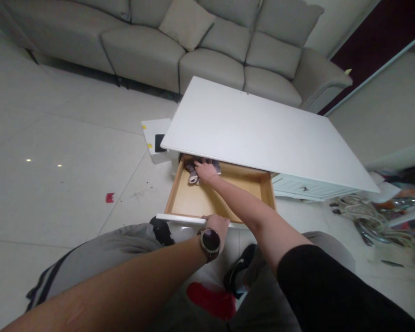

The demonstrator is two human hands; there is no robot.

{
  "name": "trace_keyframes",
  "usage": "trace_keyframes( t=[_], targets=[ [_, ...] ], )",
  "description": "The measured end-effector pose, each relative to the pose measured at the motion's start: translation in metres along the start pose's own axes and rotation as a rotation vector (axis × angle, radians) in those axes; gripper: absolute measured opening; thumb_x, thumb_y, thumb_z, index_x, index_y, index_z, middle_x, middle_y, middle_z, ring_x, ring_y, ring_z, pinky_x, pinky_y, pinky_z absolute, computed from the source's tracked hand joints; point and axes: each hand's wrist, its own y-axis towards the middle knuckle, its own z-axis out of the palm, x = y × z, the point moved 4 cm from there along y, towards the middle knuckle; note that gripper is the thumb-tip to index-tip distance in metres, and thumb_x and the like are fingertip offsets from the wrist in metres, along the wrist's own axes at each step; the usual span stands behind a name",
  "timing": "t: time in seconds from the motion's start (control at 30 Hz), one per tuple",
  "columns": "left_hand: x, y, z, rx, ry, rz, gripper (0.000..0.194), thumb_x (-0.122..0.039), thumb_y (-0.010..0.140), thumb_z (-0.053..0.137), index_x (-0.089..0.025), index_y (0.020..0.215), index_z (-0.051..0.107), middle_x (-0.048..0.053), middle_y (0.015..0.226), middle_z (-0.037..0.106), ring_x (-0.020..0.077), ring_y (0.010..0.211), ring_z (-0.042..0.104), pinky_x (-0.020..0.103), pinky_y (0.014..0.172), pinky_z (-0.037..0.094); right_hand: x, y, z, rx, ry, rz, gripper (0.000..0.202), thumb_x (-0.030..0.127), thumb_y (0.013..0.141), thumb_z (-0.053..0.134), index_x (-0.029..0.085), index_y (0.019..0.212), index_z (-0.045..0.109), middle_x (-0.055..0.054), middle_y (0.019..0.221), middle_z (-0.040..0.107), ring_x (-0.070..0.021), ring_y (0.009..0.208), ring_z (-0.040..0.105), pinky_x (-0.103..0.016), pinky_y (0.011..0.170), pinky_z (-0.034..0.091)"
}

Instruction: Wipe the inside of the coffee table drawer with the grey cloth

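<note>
While the left hand (pixel 220 225) grips the drawer front (pixel 180 219), the right hand (pixel 206 171) lies on cloth (pixel 193 179), its grasp unclear.

1. In the centre and right of the frame, you face a white worktop (pixel 263 133), set at a slant.
2. Below its near left edge, just under the frame's centre, your drawer (pixel 190 200) stands pulled out, with a pale wooden bottom and a white front.
3. Directly on the drawer's bottom, at its far left, you have a crumpled patterned cloth (pixel 193 179), partly covered.
4. Around you spreads a pale tiled floor (pixel 72 115). Left of centre it bears a white box (pixel 161 158), partly hidden by the worktop's corner; further left and lower, a small red scrap (pixel 109 198).
5. At your right edge, tangled pale cables (pixel 352 210) lie on the floor amid blurred clutter.
6. Across the top, a grey sofa (pixel 141 50) stands on the floor, bearing a light cushion (pixel 186 23).
</note>
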Motion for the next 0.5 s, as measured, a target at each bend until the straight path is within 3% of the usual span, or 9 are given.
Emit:
trace_keyframes(
  t=[0.1, 0.2, 0.37, 0.5],
  targets=[
    [0.0, -0.002, 0.0, -0.011, 0.03, 0.03, 0.049, -0.01, 0.089, 0.062, -0.011, 0.138, 0.057, 0.022, 0.12, 0.073, 0.0371, 0.108, 0.072, 0.065, 0.092, 0.055, -0.006, -0.001, 0.002, -0.028, 0.027, -0.043, 0.037, 0.016, 0.095, 0.045, 0.016, 0.122, 0.071, -0.013, 0.153, 0.05, -0.0366, 0.139, 0.038, -0.054, 0.108, 0.042],
    [0.001, -0.005, -0.002, -0.016, 0.046, 0.043, 0.052, -0.013, 0.088, 0.065, -0.012, 0.139, 0.056, 0.023, 0.118, 0.074, 0.0375, 0.108, 0.072, 0.063, 0.089, 0.057, -0.04, -0.029, 0.01, -0.012, 0.04, -0.025, 0.035, 0.025, 0.091, 0.054, 0.02, 0.122, 0.07, -0.01, 0.154, 0.049, -0.0369, 0.137, 0.041, -0.052, 0.108, 0.041],
    [0.001, -0.006, -0.005, 0.012, 0.052, 0.022, 0.056, -0.015, 0.085, 0.068, -0.013, 0.14, 0.054, 0.022, 0.122, 0.073, 0.0375, 0.111, 0.07, 0.062, 0.091, 0.056, -0.124, -0.119, 0.034, 0.148, -0.025, 0.157, 0.045, 0.035, 0.088, 0.058, 0.025, 0.131, 0.067, -0.011, 0.156, 0.044, -0.038, 0.13, 0.047, -0.051, 0.104, 0.042],
    [0.0, -0.004, -0.002, 0.013, 0.052, 0.038, 0.063, -0.017, 0.08, 0.074, -0.012, 0.14, 0.054, 0.024, 0.121, 0.072, 0.0404, 0.11, 0.07, 0.065, 0.09, 0.055, -0.178, -0.19, 0.047, 0.243, -0.089, 0.372, 0.041, 0.038, 0.093, 0.052, 0.024, 0.124, 0.073, -0.013, 0.153, 0.045, -0.0362, 0.12, 0.055, -0.051, 0.102, 0.042]
  ],
)
